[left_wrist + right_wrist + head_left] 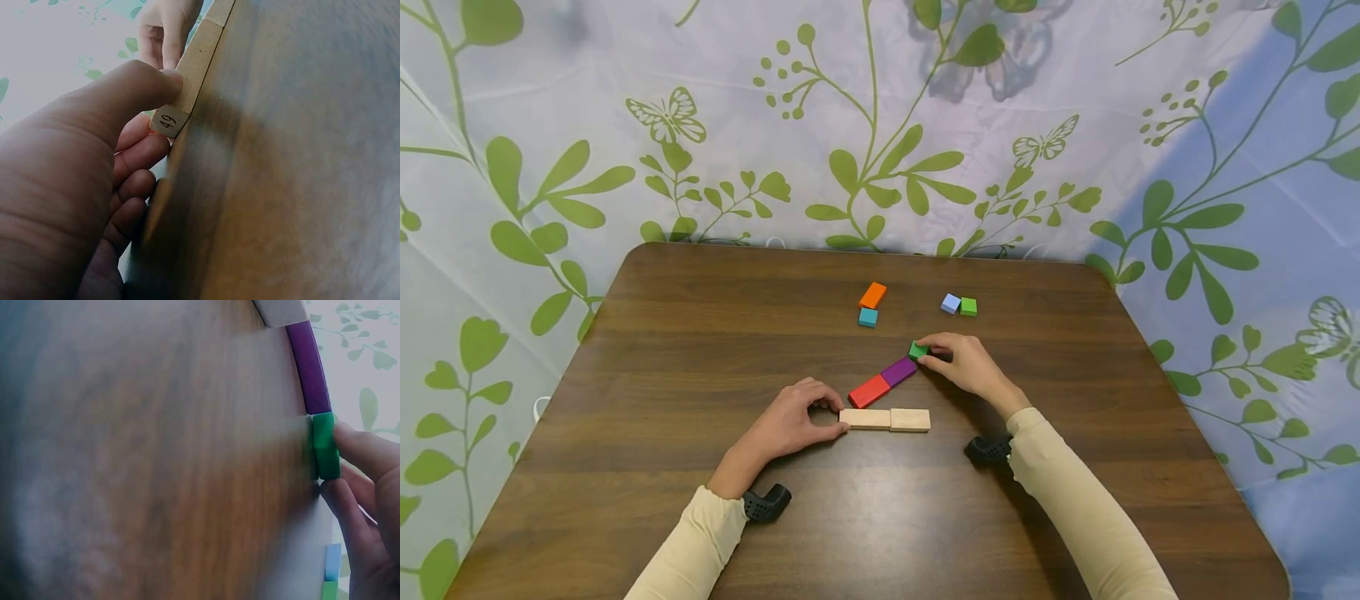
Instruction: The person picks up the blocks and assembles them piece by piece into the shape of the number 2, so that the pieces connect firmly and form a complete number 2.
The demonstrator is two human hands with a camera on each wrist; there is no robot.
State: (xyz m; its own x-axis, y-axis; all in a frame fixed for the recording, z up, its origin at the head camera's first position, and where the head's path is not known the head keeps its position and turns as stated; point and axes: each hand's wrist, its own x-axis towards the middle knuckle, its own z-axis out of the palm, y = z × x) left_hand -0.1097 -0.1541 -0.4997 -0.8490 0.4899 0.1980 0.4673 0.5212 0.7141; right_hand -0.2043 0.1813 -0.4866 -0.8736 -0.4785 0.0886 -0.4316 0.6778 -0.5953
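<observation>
Two plain wooden blocks [910, 420] lie end to end on the table. My left hand [793, 418] pinches the left end of this pair; the end face of that wooden block [194, 72] carries the number 49. Behind them, a red block [870, 391] and a purple block [898, 372] form a slanting row toward the upper right. At the row's far end is a dark green block [917, 351], held between thumb and fingers of my right hand [966, 364]. In the right wrist view the green block meets the end of the purple block [309, 369].
Farther back lie an orange block [873, 295] touching a teal block [868, 317]. To their right a light blue block [951, 303] sits beside a bright green block [968, 307]. The brown table [700, 333] ends at a leaf-patterned curtain [737, 167].
</observation>
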